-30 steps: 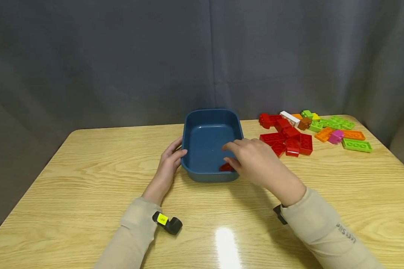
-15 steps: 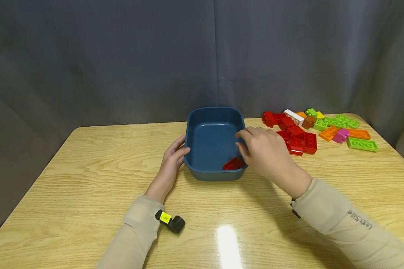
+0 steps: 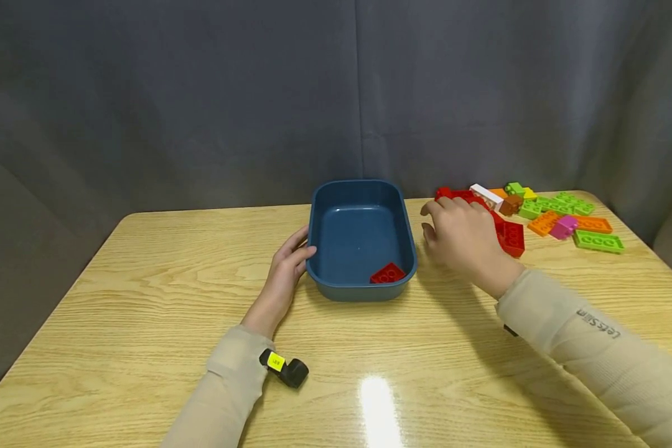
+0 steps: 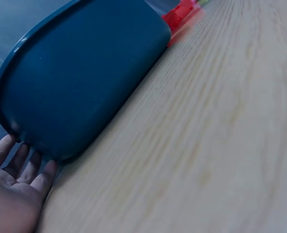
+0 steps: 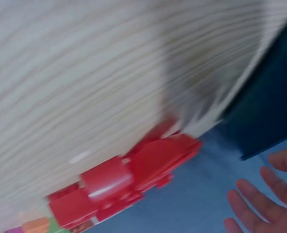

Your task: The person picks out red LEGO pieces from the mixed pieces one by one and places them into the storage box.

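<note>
A blue plastic bin (image 3: 364,294) stands in the middle of the table. My left hand (image 3: 281,274) holds its left side, thumb at the rim and fingers against the outer wall; the left wrist view shows those fingers (image 4: 39,177) touching the wall. In the bin's near right corner lies a red toy brick (image 3: 388,273), studs up. My right hand (image 3: 463,239) hovers right of the bin with fingers loosely bent and nothing in them. Beneath and beyond it is a pile of red bricks (image 3: 512,238), partly hidden by the hand and seen in the right wrist view (image 5: 133,170).
Past the red pile, toward the table's back right, lie green bricks (image 3: 599,241), orange bricks (image 3: 592,224), a magenta brick (image 3: 564,227), a white brick (image 3: 486,196) and a brown brick (image 3: 511,205). A dark grey curtain (image 3: 201,106) hangs behind the table (image 3: 173,298).
My right hand has moved from over the bin, rightward to the red pile. The red brick in the bin's corner has come into full view. My left hand stays at the bin.
</note>
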{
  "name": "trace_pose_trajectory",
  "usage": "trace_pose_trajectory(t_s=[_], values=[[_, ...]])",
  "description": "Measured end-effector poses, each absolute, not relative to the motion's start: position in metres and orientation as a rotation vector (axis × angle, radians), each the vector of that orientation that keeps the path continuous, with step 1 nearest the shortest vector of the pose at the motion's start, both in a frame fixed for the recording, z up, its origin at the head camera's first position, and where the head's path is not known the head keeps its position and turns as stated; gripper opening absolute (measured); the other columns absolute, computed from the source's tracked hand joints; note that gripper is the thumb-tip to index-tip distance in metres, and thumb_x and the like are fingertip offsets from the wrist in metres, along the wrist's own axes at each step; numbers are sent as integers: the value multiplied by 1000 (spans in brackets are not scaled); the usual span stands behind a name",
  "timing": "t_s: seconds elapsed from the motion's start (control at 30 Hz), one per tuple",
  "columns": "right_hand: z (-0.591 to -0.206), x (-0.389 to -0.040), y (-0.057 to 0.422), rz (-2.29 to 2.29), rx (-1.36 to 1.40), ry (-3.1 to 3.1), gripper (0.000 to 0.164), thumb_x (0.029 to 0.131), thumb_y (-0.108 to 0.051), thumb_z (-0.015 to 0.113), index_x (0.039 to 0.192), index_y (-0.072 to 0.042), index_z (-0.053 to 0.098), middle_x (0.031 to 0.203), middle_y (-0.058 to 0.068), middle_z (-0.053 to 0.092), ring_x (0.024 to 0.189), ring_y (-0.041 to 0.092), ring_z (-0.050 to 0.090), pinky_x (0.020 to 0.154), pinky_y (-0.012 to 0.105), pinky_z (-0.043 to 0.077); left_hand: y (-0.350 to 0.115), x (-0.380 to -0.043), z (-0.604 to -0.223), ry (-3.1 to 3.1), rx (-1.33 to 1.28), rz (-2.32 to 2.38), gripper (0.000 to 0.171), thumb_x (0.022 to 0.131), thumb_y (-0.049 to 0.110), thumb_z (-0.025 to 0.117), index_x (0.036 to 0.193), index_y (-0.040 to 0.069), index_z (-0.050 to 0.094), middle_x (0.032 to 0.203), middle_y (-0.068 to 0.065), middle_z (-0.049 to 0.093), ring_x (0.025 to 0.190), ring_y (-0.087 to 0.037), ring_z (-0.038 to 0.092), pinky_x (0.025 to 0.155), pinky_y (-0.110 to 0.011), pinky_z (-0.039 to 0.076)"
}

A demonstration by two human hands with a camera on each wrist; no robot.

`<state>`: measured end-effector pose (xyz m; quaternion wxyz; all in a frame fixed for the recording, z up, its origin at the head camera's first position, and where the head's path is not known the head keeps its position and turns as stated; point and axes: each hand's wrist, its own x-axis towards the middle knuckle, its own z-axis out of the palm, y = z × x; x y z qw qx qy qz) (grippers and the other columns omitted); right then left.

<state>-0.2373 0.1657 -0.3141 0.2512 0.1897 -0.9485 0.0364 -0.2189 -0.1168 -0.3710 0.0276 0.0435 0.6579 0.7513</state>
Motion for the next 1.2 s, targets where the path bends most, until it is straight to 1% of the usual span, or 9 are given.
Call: trace_pose_trajectory(t_s=[0.17, 0.27, 0.37, 0.43, 0.57, 0.67, 0.93, 1.13, 1.2], values=[[-319, -252, 179, 10, 541, -2559, 21, 77, -17, 64, 94, -5, 67, 88, 13, 70, 81, 31, 62, 64, 47, 54, -116, -219, -371, 2030, 132, 2321, 55, 91, 15, 49, 144, 7, 37, 152, -12, 34, 130, -28, 43, 115, -45, 31], [-321, -260, 185, -37, 542, -2531, 22, 78, -20, 64, 92, -4, 67, 85, 14, 70, 77, 33, 61, 65, 46, 54, -117, -219, -370, 2034, 138, 2316, 55, 92, 14, 48, 145, 7, 35, 153, -13, 33, 131, -28, 42, 116, -46, 31], [-323, -267, 191, -65, 547, -2530, 24, 79, -23, 64, 92, -3, 66, 81, 15, 69, 74, 34, 60, 64, 46, 55, -117, -218, -370, 2030, 139, 2317, 55, 92, 13, 47, 145, 6, 34, 153, -13, 33, 130, -28, 42, 115, -46, 32], [-324, -271, 195, -109, 554, -2565, 27, 80, -27, 63, 94, -4, 66, 82, 16, 69, 76, 34, 60, 65, 48, 55, -117, -219, -370, 2024, 134, 2318, 55, 92, 12, 46, 145, 6, 34, 154, -12, 32, 131, -28, 42, 115, -46, 31], [-326, -277, 202, -227, 571, -2687, 41, 82, -39, 59, 104, -4, 63, 91, 18, 70, 84, 35, 60, 74, 52, 54, -116, -218, -370, 2012, 130, 2327, 55, 92, 12, 47, 145, 6, 34, 153, -13, 32, 131, -29, 42, 115, -46, 31], [-326, -278, 205, -268, 562, -2767, 47, 83, -45, 57, 107, -4, 60, 97, 20, 69, 87, 36, 59, 78, 54, 52, -116, -218, -370, 2010, 135, 2328, 55, 92, 12, 47, 145, 6, 33, 154, -13, 32, 131, -30, 41, 116, -47, 30], [-322, -274, 201, -283, 439, -2981, 58, 85, -50, 54, 119, -3, 56, 106, 22, 65, 92, 37, 59, 75, 57, 54, -116, -218, -371, 2019, 121, 2323, 55, 92, 12, 48, 145, 7, 34, 154, -12, 32, 131, -29, 41, 115, -46, 31], [-321, -273, 194, -264, 336, -3125, 68, 86, -53, 49, 129, -1, 51, 126, 27, 58, 110, 42, 52, 86, 65, 47, -116, -218, -370, 2021, 116, 2323, 56, 92, 14, 48, 145, 8, 34, 153, -11, 33, 131, -28, 41, 115, -45, 31], [-321, -272, 193, -278, 320, -3148, 68, 85, -50, 52, 129, 1, 50, 127, 29, 57, 111, 44, 50, 89, 67, 45, -116, -218, -370, 2023, 118, 2321, 56, 92, 14, 48, 145, 7, 34, 154, -11, 32, 131, -28, 41, 115, -46, 31]])
